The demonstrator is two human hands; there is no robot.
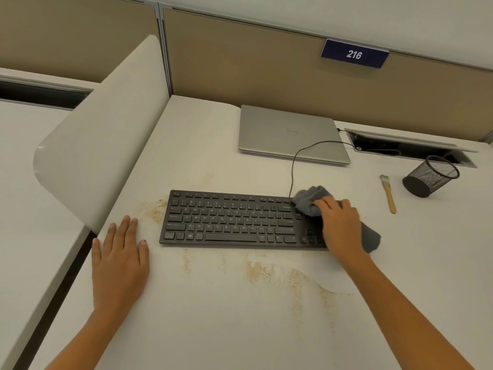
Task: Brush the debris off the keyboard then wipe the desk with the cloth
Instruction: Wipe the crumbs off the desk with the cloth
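- White desk top (213, 329) nearest; tan crumb debris (266, 271) smeared in front of & left of black flat plastic keyboard (229, 220).
- L hand (120, 260) flat on desk left of kbd, fingers straight, holding nothing.
- R hand (340, 225) at kbd's right end, fingers curled over bunched grey cloth (309, 200); cloth on keys, tail on desk.
- Further right: small wooden-handled brush (389, 194) lying flat, black wire-mesh pen cup (430, 176) tipped over.
- Far: closed silver laptop (288, 132).

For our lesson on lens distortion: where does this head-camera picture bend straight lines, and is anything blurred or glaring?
Head view: wide-angle bending curves the partition top and desk edge; light is soft and even, shadows faint; the cloth in the right hand looks slightly smeared; little glare.
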